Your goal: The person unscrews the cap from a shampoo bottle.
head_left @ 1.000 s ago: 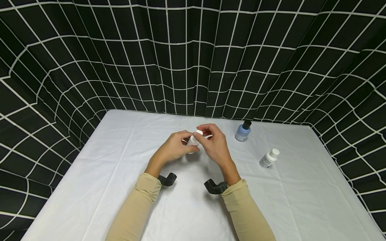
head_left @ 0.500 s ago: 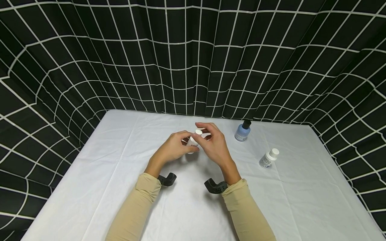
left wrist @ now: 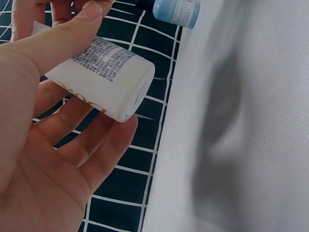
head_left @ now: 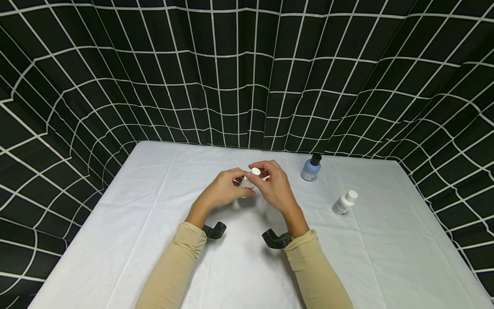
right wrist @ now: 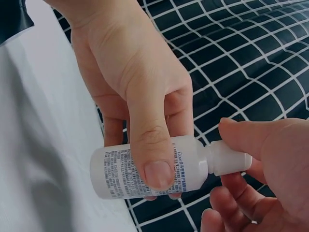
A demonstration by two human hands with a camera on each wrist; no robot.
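Observation:
My left hand (head_left: 220,189) grips the body of a small white bottle (right wrist: 116,174) between thumb and fingers, tilted and held above the table. Printed blue-grey text covers the bottle's side; its flat base faces the camera in the left wrist view. At the top end, my right hand (head_left: 277,186) pinches the white cap (right wrist: 229,161) between thumb and fingers. A narrow band of neck shows between the cap and the bottle's shoulder. In the head view, the fingers partly hide the bottle.
A blue bottle with a black cap (head_left: 311,168) stands at the back right of the white-covered table (head_left: 146,240). Nearer on the right stands another white bottle (head_left: 344,203). Black curtains with a white grid (head_left: 231,77) enclose the back and sides.
The right index finger lifted away from the cap half a second ago and has come back down to it. The cap has shifted slightly; the left hand keeps its place on the bottle.

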